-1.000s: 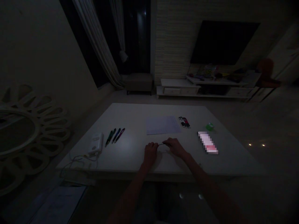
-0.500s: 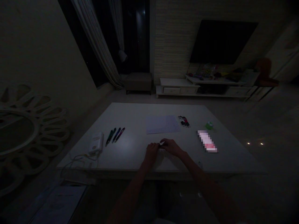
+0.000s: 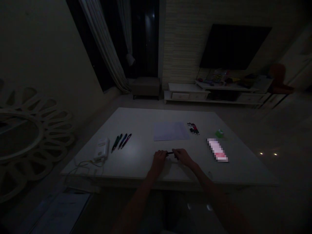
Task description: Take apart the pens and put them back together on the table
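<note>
The left hand (image 3: 159,161) and the right hand (image 3: 183,157) are pinching a dark pen (image 3: 170,153) with their fingertips, near the table's (image 3: 133,156) front edge. Its long axis is lying sideways, between both hands, neither hand clearly nearer.

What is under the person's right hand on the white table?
The right hand is over the white table and holds one end of a thin dark object; the left hand holds the other. The hands cover both ends, so their shape cannot be seen.
</note>
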### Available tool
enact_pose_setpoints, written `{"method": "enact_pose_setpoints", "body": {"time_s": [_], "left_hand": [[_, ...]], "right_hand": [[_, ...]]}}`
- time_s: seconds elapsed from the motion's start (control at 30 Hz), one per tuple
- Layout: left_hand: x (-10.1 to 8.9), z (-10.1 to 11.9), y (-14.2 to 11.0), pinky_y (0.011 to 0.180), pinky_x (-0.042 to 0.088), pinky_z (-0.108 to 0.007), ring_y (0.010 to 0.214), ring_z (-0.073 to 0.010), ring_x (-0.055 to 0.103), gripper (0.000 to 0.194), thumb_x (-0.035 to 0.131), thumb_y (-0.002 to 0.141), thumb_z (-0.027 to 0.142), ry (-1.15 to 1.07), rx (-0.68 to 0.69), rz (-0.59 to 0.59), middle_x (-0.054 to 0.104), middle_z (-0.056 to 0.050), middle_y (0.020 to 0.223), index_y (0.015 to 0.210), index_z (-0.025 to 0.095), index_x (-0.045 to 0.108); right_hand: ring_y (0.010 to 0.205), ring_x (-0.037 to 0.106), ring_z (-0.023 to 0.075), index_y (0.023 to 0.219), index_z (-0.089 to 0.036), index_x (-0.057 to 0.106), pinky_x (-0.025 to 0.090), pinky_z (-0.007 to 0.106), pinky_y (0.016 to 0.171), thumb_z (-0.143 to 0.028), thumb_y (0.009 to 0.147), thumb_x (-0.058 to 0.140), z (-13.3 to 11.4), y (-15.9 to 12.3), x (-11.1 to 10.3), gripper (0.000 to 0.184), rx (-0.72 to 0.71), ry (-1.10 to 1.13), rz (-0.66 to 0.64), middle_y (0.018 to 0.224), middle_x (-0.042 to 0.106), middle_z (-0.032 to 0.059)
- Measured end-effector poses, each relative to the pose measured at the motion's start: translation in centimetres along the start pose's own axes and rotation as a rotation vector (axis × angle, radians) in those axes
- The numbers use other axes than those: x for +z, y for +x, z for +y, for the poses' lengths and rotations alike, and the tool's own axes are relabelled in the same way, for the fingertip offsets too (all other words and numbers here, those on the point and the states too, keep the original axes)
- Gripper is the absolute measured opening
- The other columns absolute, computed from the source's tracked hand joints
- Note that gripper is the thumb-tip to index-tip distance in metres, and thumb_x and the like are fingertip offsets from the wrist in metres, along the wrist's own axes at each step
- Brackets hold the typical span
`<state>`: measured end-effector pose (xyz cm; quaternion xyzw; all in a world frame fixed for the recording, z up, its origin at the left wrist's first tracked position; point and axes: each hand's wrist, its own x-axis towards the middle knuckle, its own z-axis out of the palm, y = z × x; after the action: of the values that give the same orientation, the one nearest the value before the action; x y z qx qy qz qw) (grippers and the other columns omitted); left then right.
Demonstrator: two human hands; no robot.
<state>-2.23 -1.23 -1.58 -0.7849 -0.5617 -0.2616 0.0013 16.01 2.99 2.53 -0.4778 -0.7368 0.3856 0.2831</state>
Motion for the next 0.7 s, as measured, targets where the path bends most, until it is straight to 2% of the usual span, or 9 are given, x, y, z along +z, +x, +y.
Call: {"method": "enact_pose_setpoints", "body": {"time_s": [0.13,0.27,0.4,0.53,0.63,0.7], "left_hand": [[0.2,-0.1,0.1,0.077,0.041,-0.032,0.087,-0.0181,0.056,0.01,0.05,0.089,0.018,0.001,0.009,0.023,0.062,-0.004,0.09,0.097,0.018,0.055],[0.3,-0.2,0.1,0.077,0.041,-0.032,0.085,-0.0182,0.056,0.01,0.051,0.089,0.017,-0.007,0.03,0.035,0.063,-0.004,0.089,0.098,0.019,0.055],[0.3,-0.2,0.1,0.076,0.041,-0.032,0.085,-0.018,0.055,0.01,0.049,0.089,0.017,-0.005,0.041,0.032,0.062,-0.004,0.09,0.098,0.019,0.055],[0.3,-0.1,0.1,0.076,0.041,-0.032,0.085,-0.0185,0.055,0.01,0.049,0.09,0.018,0.007,0.064,0.034,0.062,-0.004,0.089,0.098,0.018,0.055],[0.3,-0.1,0.1,0.076,0.041,-0.033,0.085,-0.0187,0.055,0.01,0.049,0.09,0.019,0.0,0.059,0.045,0.062,-0.004,0.09,0.099,0.018,0.055],[0.3,-0.1,0.1,0.076,0.041,-0.033,0.086,-0.0186,0.056,0.011,0.049,0.09,0.019,-0.006,0.072,0.044,0.062,-0.004,0.09,0.1,0.018,0.055]], "right_hand": [[0.054,0.053,0.0141,0.064,-0.017,0.059,0.038,0.023,0.054,-0.058,0.083,0.042,0.1,-0.1,0.4,0.048,-0.005,0.037,0.015,0.055,0.058,0.0007],[0.049,0.047,0.0125,0.056,-0.018,0.053,0.035,0.024,0.052,-0.061,0.085,0.035,0.3,-0.1,0.8,0.055,0.065,0.062,0.013,0.047,0.048,-0.0013],[0.052,0.048,0.0125,0.066,-0.018,0.055,0.035,0.024,0.053,-0.062,0.081,0.043,0.2,-0.3,1.0,0.048,0.034,0.108,-0.013,0.054,0.052,-0.0018],[0.048,0.043,0.0117,0.055,-0.019,0.048,0.033,0.024,0.051,-0.063,0.084,0.035,0.0,-0.6,1.1,0.055,0.082,0.151,-0.015,0.046,0.044,-0.0023],[0.051,0.046,0.0124,0.061,-0.018,0.052,0.035,0.025,0.053,-0.063,0.08,0.043,0.0,-0.6,1.3,0.049,0.06,0.184,0.011,0.053,0.05,-0.0013],[0.051,0.046,0.0125,0.058,-0.018,0.05,0.034,0.025,0.053,-0.063,0.08,0.042,-0.1,-0.7,1.4,0.051,0.068,0.179,0.034,0.051,0.049,-0.0014]]}}
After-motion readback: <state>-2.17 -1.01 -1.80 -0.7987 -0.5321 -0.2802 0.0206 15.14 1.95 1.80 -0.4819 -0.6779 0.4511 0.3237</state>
